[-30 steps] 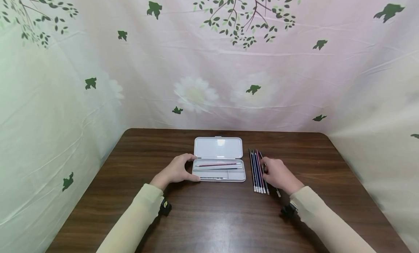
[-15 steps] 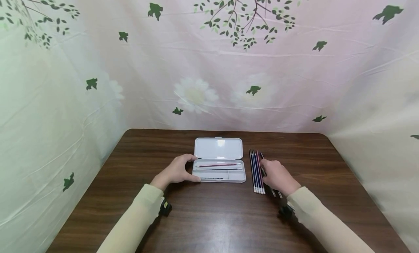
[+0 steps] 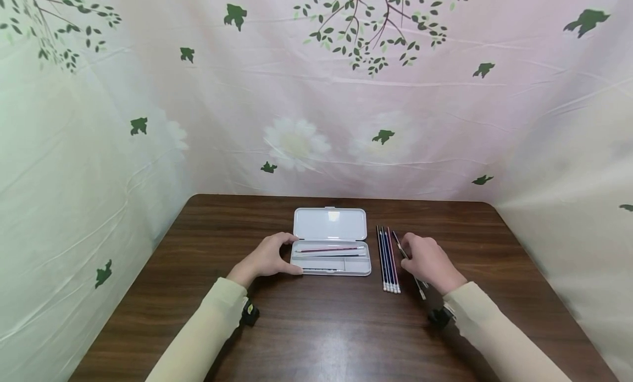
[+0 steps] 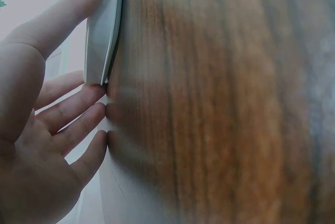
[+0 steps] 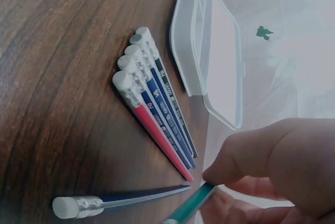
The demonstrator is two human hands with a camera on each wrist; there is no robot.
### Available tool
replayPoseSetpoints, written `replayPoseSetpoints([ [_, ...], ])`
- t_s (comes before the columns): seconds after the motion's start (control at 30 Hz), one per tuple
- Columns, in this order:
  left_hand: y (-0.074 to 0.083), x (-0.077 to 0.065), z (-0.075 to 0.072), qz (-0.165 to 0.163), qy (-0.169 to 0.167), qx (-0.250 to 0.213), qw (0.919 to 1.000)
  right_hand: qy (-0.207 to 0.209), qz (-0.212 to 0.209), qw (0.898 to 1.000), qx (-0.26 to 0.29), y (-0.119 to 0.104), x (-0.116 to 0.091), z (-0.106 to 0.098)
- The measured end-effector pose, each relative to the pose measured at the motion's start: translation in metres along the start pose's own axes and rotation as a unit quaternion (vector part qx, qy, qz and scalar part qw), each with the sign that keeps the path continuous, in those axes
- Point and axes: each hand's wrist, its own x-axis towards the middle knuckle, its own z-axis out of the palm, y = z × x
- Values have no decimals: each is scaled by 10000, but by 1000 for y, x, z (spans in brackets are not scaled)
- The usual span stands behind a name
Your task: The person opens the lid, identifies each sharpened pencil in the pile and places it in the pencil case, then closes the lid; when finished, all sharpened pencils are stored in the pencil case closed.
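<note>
My left hand [image 3: 269,254] grips the left end of an open white pencil case [image 3: 357,265], thumb at the front edge and fingers behind. In the left wrist view, the thumb lies along the case's side. My right hand [image 3: 429,261] pinches a green pencil [image 5: 193,203] between thumb and fingers, right of a row of pencils [image 3: 388,261]. Beside it on the table lies a dark blue pencil [image 5: 120,200] with a white eraser, angled away from the row. The row holds blue, black and red pencils, erasers toward me. Much of the green pencil is hidden by my hand.
Inside the case lie a few pencils [image 3: 328,249] in the rear compartment and a thin dark item [image 3: 321,269] in front. The case lid [image 3: 329,223] leans back, open. The brown wooden table [image 3: 316,327] ends before a printed cloth backdrop [image 3: 316,96].
My right hand has shifted right, and a pencil at the row's right side has moved away from it. The left hand and the case have stayed in place.
</note>
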Motion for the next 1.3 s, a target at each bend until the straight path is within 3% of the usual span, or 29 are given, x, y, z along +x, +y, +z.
replayPoseSetpoints([
  [0.23, 0, 0, 0, 7, -1, -16, 10000, 254, -295, 9990, 225, -6, 3, 1],
  [0.57, -4, 1, 2, -33, -49, -6, 10000, 481, -973, 9940, 100, -28, 8, 8],
  [0.9, -3, 0, 0, 55, 1, -27, 10000, 643, -2135, 9734, 524, -55, 23, 28],
  [1.3, -4, 1, 0, 1, -17, 34, 10000, 307, -2796, 9572, 686, -103, 35, 50],
])
